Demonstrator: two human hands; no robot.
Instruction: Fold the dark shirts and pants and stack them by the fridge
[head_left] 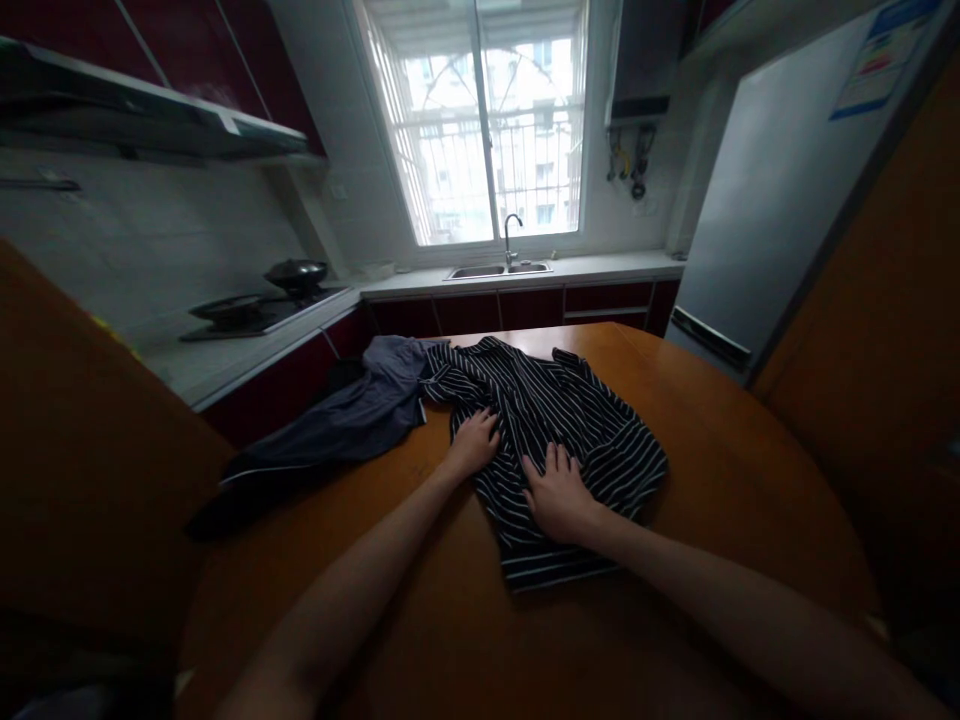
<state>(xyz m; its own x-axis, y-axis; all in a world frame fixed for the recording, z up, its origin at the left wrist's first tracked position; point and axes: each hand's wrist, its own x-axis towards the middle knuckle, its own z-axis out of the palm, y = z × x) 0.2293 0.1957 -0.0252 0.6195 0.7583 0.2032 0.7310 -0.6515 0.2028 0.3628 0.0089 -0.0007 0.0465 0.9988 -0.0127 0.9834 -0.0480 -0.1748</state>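
A black shirt with thin white stripes (600, 430) lies spread and wrinkled on the round wooden table (720, 520). My left hand (474, 443) rests on the shirt's left edge, fingers stretched out over the cloth. Lower and to the right, my right hand (561, 495) presses flat on the middle of the shirt with its fingers spread. One striped sleeve reaches left and touches a dark grey-blue garment (360, 410), which lies bunched along the table's left edge and partly hangs over it.
Beyond the table runs a counter with a sink (487, 271) and a tap (510, 240) under the window. A wok (296, 275) and a pan (229, 310) sit on the stove at left. A grey fridge (765, 190) stands at right.
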